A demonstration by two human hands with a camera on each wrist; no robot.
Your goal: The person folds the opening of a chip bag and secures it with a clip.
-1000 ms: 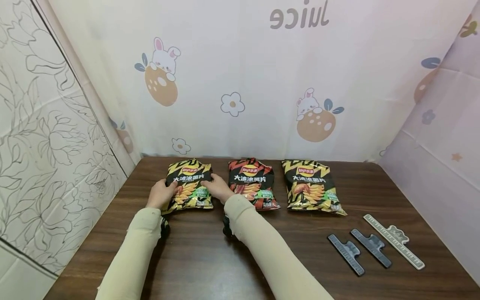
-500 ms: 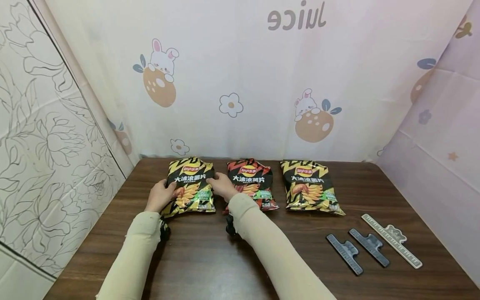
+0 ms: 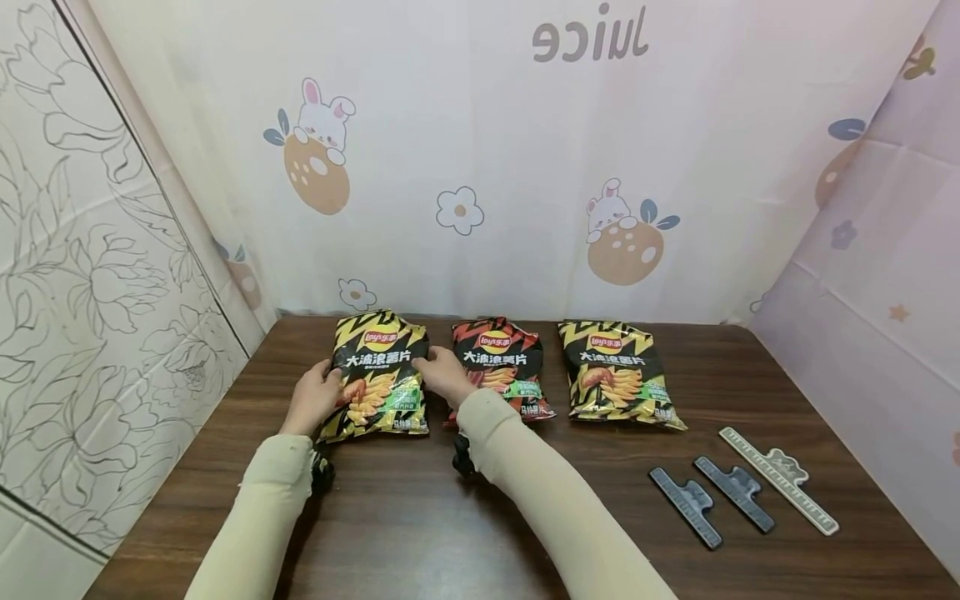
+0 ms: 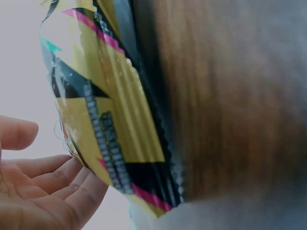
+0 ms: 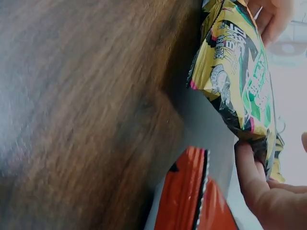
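A yellow-and-black bag of chips (image 3: 375, 392) is held at its two sides in the head view. My left hand (image 3: 313, 398) is at its left edge, thumb toward the front. The left wrist view shows the left fingers (image 4: 79, 187) against the bag's side and the thumb held apart from them. My right hand (image 3: 444, 375) holds the right edge, thumb at the front. In the right wrist view, the right index finger (image 5: 247, 165) presses the bag's side, and a shadow lies beneath the bag on the table.
Close to the right hand lies a red bag of chips (image 3: 498, 367). A second yellow bag (image 3: 618, 375) lies farther right. Two grey bag clips (image 3: 686, 504) and a longer pale clip (image 3: 780, 479) lie at the table's right. A patterned curtain (image 3: 465, 150) hangs behind the table.
The left yellow bag has tilted slightly and appears larger, its lower left corner shifted left and nearer. The left hand has moved a little left, its thumb now closer to the bag's edge.
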